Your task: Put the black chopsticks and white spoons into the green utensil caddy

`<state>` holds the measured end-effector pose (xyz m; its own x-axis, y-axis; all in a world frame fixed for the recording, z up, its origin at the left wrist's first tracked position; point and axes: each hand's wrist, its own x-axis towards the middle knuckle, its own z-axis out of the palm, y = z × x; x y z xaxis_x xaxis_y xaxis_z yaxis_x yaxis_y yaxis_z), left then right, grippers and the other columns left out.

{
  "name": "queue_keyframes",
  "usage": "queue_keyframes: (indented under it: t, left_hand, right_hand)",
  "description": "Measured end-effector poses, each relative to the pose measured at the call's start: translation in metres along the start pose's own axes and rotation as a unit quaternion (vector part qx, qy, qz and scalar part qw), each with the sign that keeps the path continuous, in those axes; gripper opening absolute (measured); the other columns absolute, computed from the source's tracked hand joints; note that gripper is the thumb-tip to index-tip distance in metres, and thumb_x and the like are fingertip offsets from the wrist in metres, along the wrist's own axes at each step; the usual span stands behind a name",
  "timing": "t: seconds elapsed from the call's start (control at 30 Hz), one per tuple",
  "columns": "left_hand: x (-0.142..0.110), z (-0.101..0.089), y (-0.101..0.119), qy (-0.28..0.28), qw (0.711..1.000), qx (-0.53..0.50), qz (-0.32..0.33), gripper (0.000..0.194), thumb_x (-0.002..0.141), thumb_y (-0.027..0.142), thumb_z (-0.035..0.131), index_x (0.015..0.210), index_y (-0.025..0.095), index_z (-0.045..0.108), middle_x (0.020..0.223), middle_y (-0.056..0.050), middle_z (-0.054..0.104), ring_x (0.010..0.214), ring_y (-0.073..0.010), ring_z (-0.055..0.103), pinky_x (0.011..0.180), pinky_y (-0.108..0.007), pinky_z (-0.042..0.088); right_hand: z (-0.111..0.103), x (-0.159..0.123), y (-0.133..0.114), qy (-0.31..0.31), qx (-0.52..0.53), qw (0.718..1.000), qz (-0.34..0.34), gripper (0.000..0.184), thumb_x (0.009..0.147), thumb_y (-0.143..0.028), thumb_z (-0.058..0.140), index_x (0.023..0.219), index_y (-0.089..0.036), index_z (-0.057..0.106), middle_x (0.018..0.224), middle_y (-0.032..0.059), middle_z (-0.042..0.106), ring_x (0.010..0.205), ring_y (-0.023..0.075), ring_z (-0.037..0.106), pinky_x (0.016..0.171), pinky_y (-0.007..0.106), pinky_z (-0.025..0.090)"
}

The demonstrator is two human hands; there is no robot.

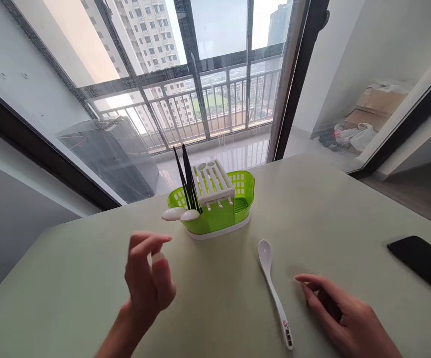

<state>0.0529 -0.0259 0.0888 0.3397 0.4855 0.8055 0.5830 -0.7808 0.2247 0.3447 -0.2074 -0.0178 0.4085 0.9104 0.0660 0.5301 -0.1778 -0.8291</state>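
My left hand (pixel 150 273) is raised over the table, in front of a green utensil basket (pixel 221 219). Its fingers are bent, with a gap between thumb and forefinger, and hold nothing. To the right, my right hand (pixel 344 311) rests loosely curled at the tabletop, empty, its thumb and forefinger slightly apart. A white spoon (pixel 271 286) lies between my hands, nearer the right, its bowl pointing at the basket and its handle towards me. Black chopsticks (pixel 187 181) stand in the basket's left part. Two white spoons (pixel 189 215) hang their bowls over its front left rim.
A white slotted rack (pixel 213 181) with small hooks sits across the basket. A black phone-like object (pixel 422 266) lies at the right of the pale table (pixel 88 268). Behind the table are glass doors and a balcony railing (pixel 234 99).
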Motion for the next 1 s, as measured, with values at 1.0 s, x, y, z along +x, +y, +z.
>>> queue_keyframes:
  t: [1.0]
  left_hand:
    - [0.007, 0.127, 0.125, -0.572, 0.815, 0.082, -0.044, 0.023, 0.1, 0.028, 0.055, 0.117, 0.015, 0.062, 0.102, -0.012, 0.07, 0.088, -0.0299, 0.077, 0.07, -0.038, 0.059]
  right_hand:
    - [-0.003, 0.004, 0.002, -0.042, -0.004, 0.998, -0.041, 0.031, 0.101, -0.049, 0.053, 0.112, -0.026, 0.072, 0.083, -0.0012, 0.075, 0.062, 0.014, 0.067, 0.061, 0.022, 0.053]
